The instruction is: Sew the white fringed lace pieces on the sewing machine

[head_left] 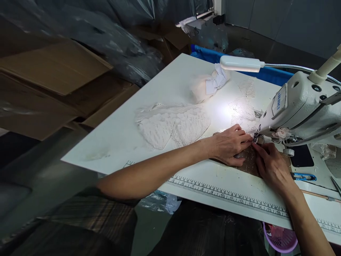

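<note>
My left hand (230, 144) lies on the white sewing table (128, 138) with its fingers pressed together, their tips at the presser foot of the white sewing machine (298, 106). My right hand (270, 165) comes in from the front with its fingertips pinched close to the same spot by the needle. Both hands press on a small piece of thin fabric under the foot; it is mostly hidden by the fingers. A pile of white lace pieces (173, 122) lies just to the left of my left hand.
A white gooseneck lamp (239, 64) shines on the table. Folded white cloth (210, 83) and more lace (243, 103) lie at the back. Blue thread snips (303, 176) and a thin stick (318, 195) lie to the right. A printed ruler (229, 195) runs along the front edge. Cardboard boxes (58, 78) stand at left, a purple basket (282, 240) below.
</note>
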Demonstrator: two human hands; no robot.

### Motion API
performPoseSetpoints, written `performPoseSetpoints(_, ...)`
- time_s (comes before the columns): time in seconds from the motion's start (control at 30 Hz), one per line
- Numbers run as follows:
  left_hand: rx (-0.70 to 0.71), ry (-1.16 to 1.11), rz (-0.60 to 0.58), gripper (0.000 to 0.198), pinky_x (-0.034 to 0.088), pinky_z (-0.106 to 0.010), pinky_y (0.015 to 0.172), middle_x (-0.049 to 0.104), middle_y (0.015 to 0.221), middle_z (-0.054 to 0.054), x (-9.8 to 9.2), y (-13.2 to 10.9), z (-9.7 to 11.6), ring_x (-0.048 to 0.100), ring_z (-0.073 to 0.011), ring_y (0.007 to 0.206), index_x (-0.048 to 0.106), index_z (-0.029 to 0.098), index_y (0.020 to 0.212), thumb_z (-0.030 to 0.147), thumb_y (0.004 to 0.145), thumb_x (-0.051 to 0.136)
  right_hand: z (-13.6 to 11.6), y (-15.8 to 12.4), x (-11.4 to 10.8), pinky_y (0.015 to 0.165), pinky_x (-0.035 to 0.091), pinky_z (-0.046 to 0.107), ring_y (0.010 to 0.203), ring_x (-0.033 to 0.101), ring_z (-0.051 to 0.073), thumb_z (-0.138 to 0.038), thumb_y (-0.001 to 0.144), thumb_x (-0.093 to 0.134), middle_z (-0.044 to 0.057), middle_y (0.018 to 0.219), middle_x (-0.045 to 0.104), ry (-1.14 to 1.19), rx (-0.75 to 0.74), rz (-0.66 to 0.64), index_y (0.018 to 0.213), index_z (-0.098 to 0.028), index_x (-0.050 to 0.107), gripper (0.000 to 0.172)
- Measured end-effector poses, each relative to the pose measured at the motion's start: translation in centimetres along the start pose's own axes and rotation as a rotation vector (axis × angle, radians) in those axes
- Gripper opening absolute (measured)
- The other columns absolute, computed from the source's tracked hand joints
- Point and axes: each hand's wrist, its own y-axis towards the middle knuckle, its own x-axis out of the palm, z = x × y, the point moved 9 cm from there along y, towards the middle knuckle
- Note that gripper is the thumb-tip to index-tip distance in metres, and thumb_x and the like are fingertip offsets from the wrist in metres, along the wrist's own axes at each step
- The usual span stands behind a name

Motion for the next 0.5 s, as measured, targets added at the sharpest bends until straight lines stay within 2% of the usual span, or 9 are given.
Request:
performPoseSetpoints(0.13,-0.016,0.013,-0.027,0.046,0.040,-0.041,0.080,0.063,0.120,-0.017,0.2,0.1,-0.2,0.060,-0.0257,0.089,0.068,0.008,0.104,0.047,0.089,0.050,0.0,0.0,0.3,0.067,0.057,0.034,0.077,0.061,0.020,-0.020,0.094,0.041,0.016,0.104,0.060,0.013,0.007,-0.007,0.129,-0.016,0.061,0.042)
performPoseSetpoints(0.33,-0.023,0.021,-0.060,0.050,0.039,-0.040,0.082,0.062,0.122,-0.017,0.6,0.3,-0.5,0.059,-0.0258,0.092,0.067,0.009,0.108,0.052,0.090,0.048,0.1,0.0,0.2,0.064,0.055,0.035,0.071,0.060,0.019,-0.023,0.093,0.043,0.017,0.102,0.061,0.044,0.021,0.006,0.129,-0.014,0.062,0.041)
performPoseSetpoints(0.5,-0.036,0.015,-0.087,0.057,0.037,-0.041,0.085,0.061,0.124,-0.017,0.8,0.4,-0.8,0.059,-0.0258,0.094,0.066,0.006,0.110,0.055,0.090,0.046,1.1,-0.2,-1.2,0.069,0.056,0.035,0.078,0.066,0.021,-0.027,0.094,0.041,0.014,0.103,0.066,0.240,0.057,0.056,0.120,-0.018,0.068,0.039)
